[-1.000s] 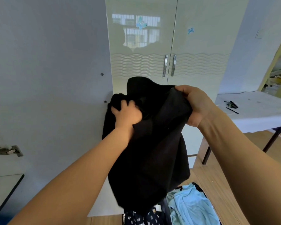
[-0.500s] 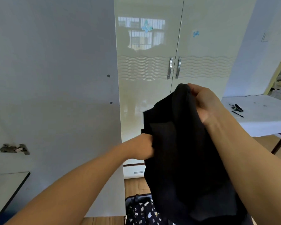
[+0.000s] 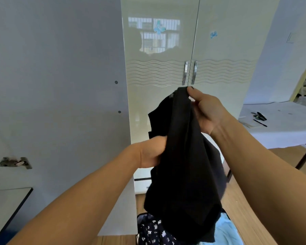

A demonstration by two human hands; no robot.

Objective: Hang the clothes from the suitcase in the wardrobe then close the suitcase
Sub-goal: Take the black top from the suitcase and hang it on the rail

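Since a second ago the left hand [image 3: 153,152] has dropped from the garment's top to its left edge at mid-height, while the right hand [image 3: 206,112] now pinches the top of the black garment [image 3: 184,165] between thumb and fingertips, raised before the closed wardrobe [image 3: 166,103]. Left fingers are curled into the cloth, gripping it; the garment hangs between both hands above the open suitcase [image 3: 141,218], where a floral piece [image 3: 154,232] and a blue one [image 3: 226,232] lie
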